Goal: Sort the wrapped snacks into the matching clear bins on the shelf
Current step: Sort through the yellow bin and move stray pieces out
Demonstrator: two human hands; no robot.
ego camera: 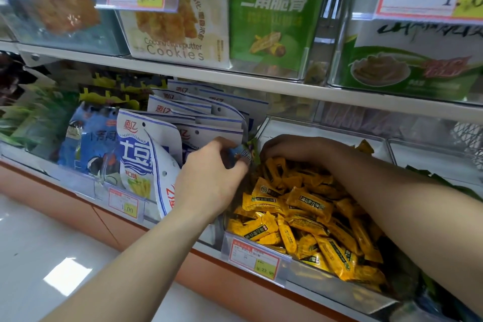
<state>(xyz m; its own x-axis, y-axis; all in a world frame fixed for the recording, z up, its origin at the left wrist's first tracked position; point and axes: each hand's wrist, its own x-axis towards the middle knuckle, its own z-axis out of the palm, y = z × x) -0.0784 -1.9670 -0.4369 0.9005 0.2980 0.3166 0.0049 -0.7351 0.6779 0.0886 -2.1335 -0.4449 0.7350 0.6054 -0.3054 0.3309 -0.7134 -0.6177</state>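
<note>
My left hand (209,178) pinched a small blue snack (238,155) over the back-left corner of the clear bin (326,286), just beside my right hand (287,148), which curled down among yellow snacks (300,206), its hold hidden.

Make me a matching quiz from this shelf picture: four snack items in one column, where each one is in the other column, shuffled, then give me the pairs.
Things
1. small blue snack
2. yellow snacks
3. green box
4. white-and-blue bags

Places
A. on the upper shelf
B. piled in the clear bin that the right hand reaches into
C. held by the left hand
D. standing in the bin to the left of the yellow snacks

Pairs: 1-C, 2-B, 3-A, 4-D
</note>
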